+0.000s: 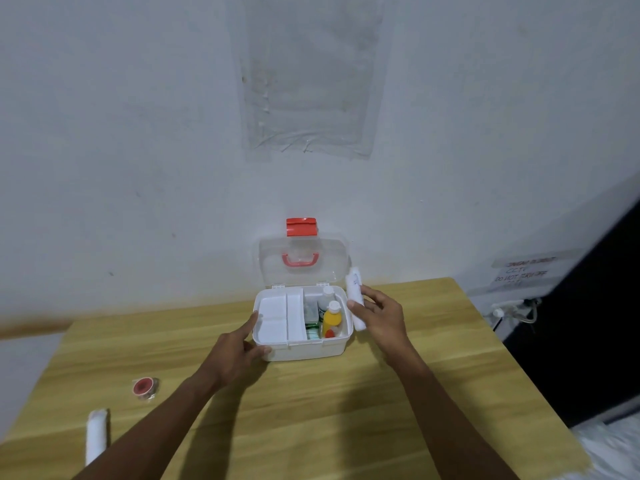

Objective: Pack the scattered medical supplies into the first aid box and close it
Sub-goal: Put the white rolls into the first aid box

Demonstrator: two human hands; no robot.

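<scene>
The white first aid box stands open on the wooden table, its clear lid with a red latch upright against the wall. A white tray covers its left half. In the right half stand a yellow bottle, a white bottle and small packets. My left hand grips the box's front left corner. My right hand holds a white bandage roll upright just outside the box's right edge. A red tape roll and another white bandage roll lie at the table's near left.
The table stands against a grey wall. A dark panel and a socket with cables are off the table's right edge, under a taped paper note.
</scene>
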